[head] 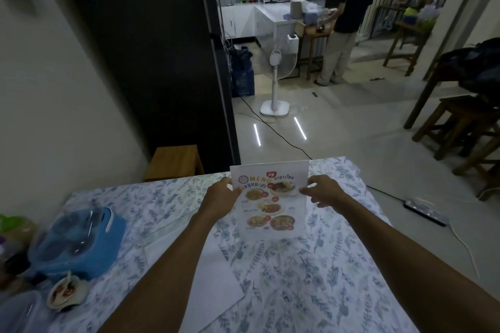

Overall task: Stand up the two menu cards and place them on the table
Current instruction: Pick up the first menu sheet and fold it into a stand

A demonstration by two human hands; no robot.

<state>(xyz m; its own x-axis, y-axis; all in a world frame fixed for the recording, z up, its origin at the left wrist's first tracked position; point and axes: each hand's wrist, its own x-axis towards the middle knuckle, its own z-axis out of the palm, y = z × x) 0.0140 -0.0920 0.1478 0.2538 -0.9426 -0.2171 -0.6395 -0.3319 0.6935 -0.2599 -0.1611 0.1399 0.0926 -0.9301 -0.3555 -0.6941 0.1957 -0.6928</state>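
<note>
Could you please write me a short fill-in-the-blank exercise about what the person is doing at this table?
1. Both hands hold the ____ card by its side edges.
2. The left hand grips the card's ____ edge.
3. A second sheet lies ____ on the tablecloth.
4. The blue container sits to the card's ____.

Missing words: menu; left; flat; left

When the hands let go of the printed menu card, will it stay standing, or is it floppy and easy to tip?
The menu card looks fairly stiff: held only at its side edges by the left hand and right hand, it stays flat. It is probably light, being a thin sheet. It may tip easily, since it is tall and no wide base shows on the tablecloth.
</note>
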